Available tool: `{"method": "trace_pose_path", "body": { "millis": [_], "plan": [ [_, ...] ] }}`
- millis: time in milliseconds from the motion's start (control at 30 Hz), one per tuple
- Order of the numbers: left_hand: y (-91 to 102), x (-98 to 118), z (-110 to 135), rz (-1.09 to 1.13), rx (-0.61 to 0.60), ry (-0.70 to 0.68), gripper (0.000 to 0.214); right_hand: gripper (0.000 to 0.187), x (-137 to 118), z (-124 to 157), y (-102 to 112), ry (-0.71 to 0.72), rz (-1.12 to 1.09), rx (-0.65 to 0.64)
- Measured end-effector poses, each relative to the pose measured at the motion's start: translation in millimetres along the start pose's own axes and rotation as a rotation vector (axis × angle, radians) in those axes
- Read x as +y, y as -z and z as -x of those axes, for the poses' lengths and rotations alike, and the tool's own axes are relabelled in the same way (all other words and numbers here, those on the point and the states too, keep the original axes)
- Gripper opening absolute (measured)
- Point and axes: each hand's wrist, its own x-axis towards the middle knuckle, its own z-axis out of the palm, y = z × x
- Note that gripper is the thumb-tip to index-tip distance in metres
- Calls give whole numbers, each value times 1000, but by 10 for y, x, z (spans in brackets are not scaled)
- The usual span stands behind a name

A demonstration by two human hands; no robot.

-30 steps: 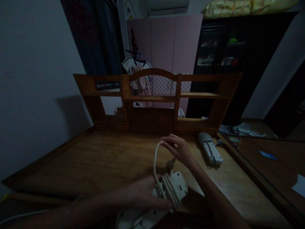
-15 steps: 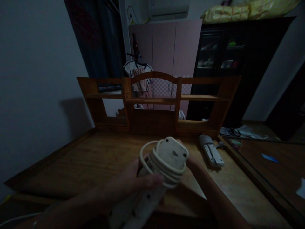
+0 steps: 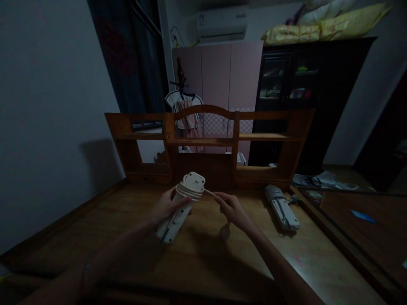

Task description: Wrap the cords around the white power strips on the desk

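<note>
A white power strip [image 3: 178, 220], tilted with its underside towards me, is gripped around its body by my left hand [image 3: 168, 205]. Its cord [image 3: 190, 191] is wound in several turns around the far end. My right hand [image 3: 232, 208] pinches the loose stretch of cord to the right of the strip and holds it taut. Below that hand hangs the plug [image 3: 225, 231], blurred in outline. A second white power strip [image 3: 282, 211] with a grey wound cord lies on the desktop [image 3: 140, 220] to the right, touched by neither hand.
Along the desk's back edge stands a wooden shelf unit [image 3: 203, 142]. A white wall [image 3: 57, 106] borders the left side. To the right, past the desk's raised edge, is a brown surface with a blue card [image 3: 362, 216]. Pink wardrobe doors [image 3: 216, 76] stand behind.
The power strip has moved away from me and to the left in my left hand. My right hand has come from behind it to the right, drawing out a length of cord.
</note>
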Motion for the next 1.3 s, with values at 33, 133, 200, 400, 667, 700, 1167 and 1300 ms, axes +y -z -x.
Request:
{"method": "trace_pose_path", "body": {
  "millis": [33,133,200,400,667,700,1167,1300],
  "plan": [
    [-18,-13,-40,3,6,-38,71,45,5,3,-7,-8,12,-1],
    [-86,-28,-168,-14,39,-173,82,46,62,-15,14,-69,16,3],
    [-143,-30,-247,-63,59,-253,81,48,130,-50,62,-131,-6,0],
    [-383,48,-412,19,-1,-293,71,53,240,-118,233,-292,-115,-22],
    [-404,-10,-663,77,105,-261,65,47,126,-53,307,-329,-45,-78],
    [-391,-50,-682,61,107,-235,64,45,124,-49,301,-264,41,-39],
    [-614,-663,-720,-178,190,-253,68,29,134,25,159,150,1258,182],
    [-625,-752,-783,-12,206,-184,100,22,149,13,204,178,1304,163]
  ]
}}
